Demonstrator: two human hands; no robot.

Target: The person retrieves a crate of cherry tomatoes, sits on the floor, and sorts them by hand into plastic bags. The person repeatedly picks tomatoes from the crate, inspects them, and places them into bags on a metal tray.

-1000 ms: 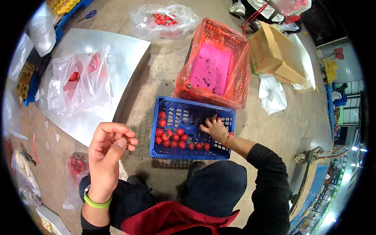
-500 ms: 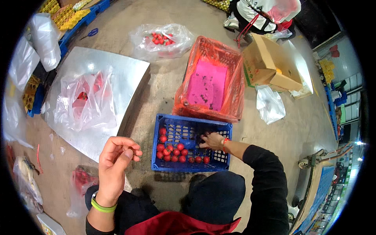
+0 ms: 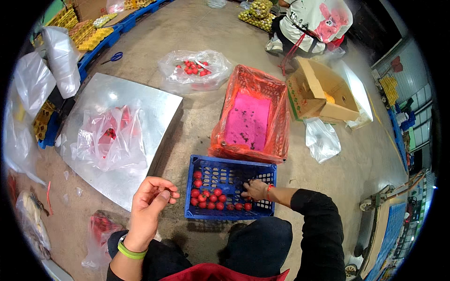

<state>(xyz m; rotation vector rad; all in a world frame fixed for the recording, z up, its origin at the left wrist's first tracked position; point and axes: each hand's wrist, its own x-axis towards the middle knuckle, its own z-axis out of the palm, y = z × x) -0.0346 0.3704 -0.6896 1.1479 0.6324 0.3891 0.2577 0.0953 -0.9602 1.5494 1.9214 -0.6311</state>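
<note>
A blue plastic crate (image 3: 234,216) stands in front of my knees, with red tomatoes (image 3: 212,198) lying along its left and near sides. My right hand (image 3: 257,189) reaches into the crate's right half, just beyond the nearest tomatoes. Its fingers point left and downward, apart, and I see nothing held in them; their undersides are hidden. Left of the crate, my left hand (image 3: 152,201) hovers in the air with loosely bent fingers and the thumb beside them. No object shows in it.
Beyond the crate sits an orange-lined crate (image 3: 272,152) with a pink sheet. A bag of tomatoes (image 3: 194,70) lies behind. At left is a metal-topped platform (image 3: 154,100) bearing a plastic bag (image 3: 112,145). A cardboard box (image 3: 304,96) stands right; a person (image 3: 311,23) crouches beyond.
My view has tilted, so the scene sits lower in the picture. In the crate, my right hand has come nearer to the front row of tomatoes. My left hand keeps its bent pose.
</note>
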